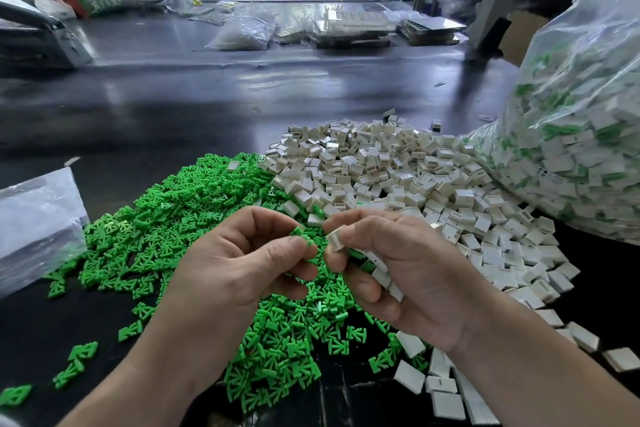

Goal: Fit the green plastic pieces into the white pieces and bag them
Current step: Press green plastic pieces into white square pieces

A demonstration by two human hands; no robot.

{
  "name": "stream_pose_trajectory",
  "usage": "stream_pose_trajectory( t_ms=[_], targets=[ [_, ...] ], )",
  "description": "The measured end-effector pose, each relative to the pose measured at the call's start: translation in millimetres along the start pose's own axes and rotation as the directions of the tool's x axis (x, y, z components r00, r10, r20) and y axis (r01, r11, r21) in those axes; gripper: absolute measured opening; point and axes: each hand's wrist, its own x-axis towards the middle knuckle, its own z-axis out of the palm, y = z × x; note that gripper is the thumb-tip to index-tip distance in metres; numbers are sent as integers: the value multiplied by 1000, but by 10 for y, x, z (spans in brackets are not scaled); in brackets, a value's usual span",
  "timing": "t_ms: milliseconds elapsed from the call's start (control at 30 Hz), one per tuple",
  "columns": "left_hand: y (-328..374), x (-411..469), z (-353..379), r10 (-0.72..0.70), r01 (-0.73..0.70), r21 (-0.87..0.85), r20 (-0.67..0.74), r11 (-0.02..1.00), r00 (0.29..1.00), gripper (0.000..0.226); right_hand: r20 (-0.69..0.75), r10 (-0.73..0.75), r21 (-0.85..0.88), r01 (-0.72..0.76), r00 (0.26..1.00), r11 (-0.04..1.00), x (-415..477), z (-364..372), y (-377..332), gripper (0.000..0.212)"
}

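Observation:
A heap of small green plastic pieces [180, 218] covers the dark table at centre left. Beside it, to the right, lies a heap of small white square pieces [398, 177]. My left hand [242, 263] pinches a green piece [304, 239] between thumb and fingers. My right hand [398, 263] holds a white piece [335, 237] at its fingertips, close to the green one, with more white pieces and a bit of green cupped in its palm. A big clear bag [581, 135] at the right is full of white pieces with green showing inside them.
A flat clear plastic bag [38, 218] lies at the left edge. Loose green pieces [76, 364] and white pieces [446, 388] are scattered near the front. Across the dark table [207, 97] are more plastic bags [242, 31] and stacked trays [353, 28].

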Motion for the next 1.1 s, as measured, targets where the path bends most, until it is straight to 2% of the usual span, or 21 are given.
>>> stream_pose_trajectory(
  t_ms=[167, 433, 600, 733, 867, 967, 1100],
  targets=[
    [-3, -17, -9, 33, -34, 3, 42, 999, 999, 18, 6, -5, -49, 5, 1000, 999, -9, -5, 31, 2],
    [-15, -27, 6, 89, -88, 88, -4, 992, 996, 14, 4, -49, -132, 49, 999, 990, -8, 38, 56, 10],
    [-1, -34, -23, 135, -133, 186, 4, 974, 991, 10, 2, -100, -283, 96, 995, 954, -13, 46, 57, 8],
    [15, -31, -26, 47, -45, -35, 69, 998, 997, 26, 42, -92, -272, 100, 995, 957, -35, 32, 27, 10],
    [27, -50, 61, -62, 117, -260, 210, 958, 976, 30, 79, -52, -217, 68, 996, 974, -52, 35, 24, 12],
    [48, -66, 102, -125, 221, -350, 276, 910, 953, 29, 96, -17, -162, 33, 995, 986, -60, 35, 29, 17],
    [34, -74, 171, -136, 239, -434, 255, 869, 957, 28, 67, 6, -151, 4, 998, 989, -57, 43, 37, 19]
  ],
)
